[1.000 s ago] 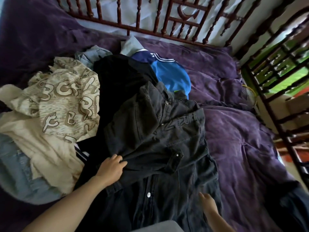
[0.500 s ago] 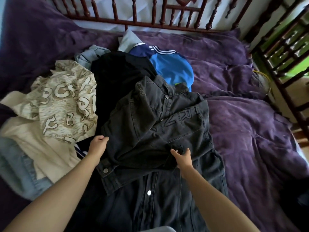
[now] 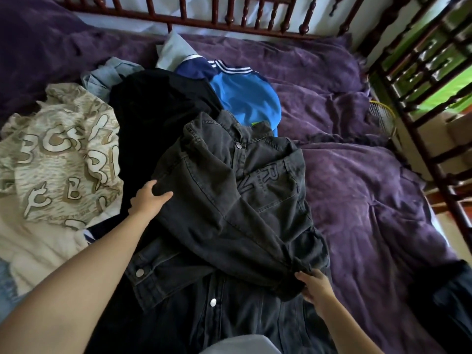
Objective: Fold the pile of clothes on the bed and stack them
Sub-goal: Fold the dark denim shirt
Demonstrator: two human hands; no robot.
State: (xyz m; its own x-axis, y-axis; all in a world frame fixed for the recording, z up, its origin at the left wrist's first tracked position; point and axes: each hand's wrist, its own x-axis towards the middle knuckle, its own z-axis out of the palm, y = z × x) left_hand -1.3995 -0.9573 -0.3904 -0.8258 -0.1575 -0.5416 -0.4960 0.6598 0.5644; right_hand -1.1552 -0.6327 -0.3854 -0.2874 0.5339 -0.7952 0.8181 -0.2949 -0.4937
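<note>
A dark grey denim jacket [image 3: 229,226] lies front up on the purple bedcover [image 3: 370,200], one sleeve drawn diagonally across its chest. My left hand [image 3: 148,198] grips the jacket's left shoulder edge. My right hand [image 3: 315,287] pinches the sleeve's cuff at the jacket's lower right. Behind the jacket lies the pile: a black garment [image 3: 158,118], a blue top with white stripes [image 3: 245,95], a beige patterned shirt [image 3: 58,154], a cream garment [image 3: 43,249] and pale denim [image 3: 109,75].
A dark wooden spindle headboard [image 3: 229,14] runs along the far edge. A wooden window grille [image 3: 429,80] stands at the right. A pale pillow corner [image 3: 173,49] shows behind the pile. Another dark cloth [image 3: 449,302] lies at the bed's near right.
My right hand has carried the sleeve cuff from the jacket's middle down to the right, laying the sleeve across the front. My left hand moved up to the shoulder.
</note>
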